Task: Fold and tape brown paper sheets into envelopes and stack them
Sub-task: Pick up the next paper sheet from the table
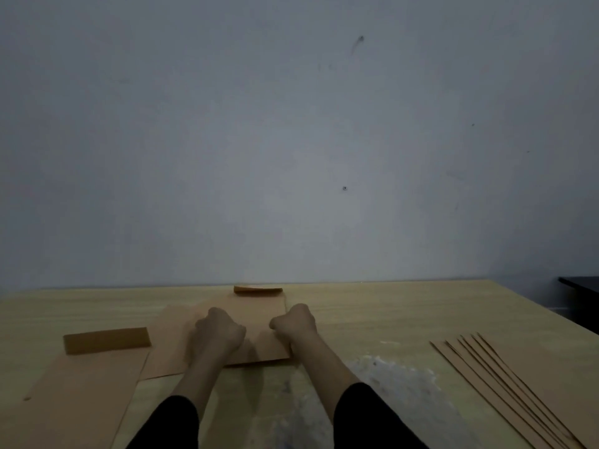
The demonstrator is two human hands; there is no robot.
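A folded brown paper sheet point(262, 311) lies flat at the middle of the wooden table point(405, 315). Its far end stands up as a short flap point(257, 290). Both my hands are curled into fists on top of it. My left hand point(220, 333) rests on its left part. My right hand point(296, 322) rests knuckles-down near its right edge. Whether either hand pinches paper is hidden under the fists. A second brown sheet point(167, 345) sticks out from under it on the left.
At the near left lies a long brown envelope point(81, 400) with its flap point(107, 340) standing up. Several fanned brown sheets point(518, 380) lie at the right. A whitish smear point(395, 380) marks the table. A grey wall stands behind, and dark furniture point(581, 299) at the far right.
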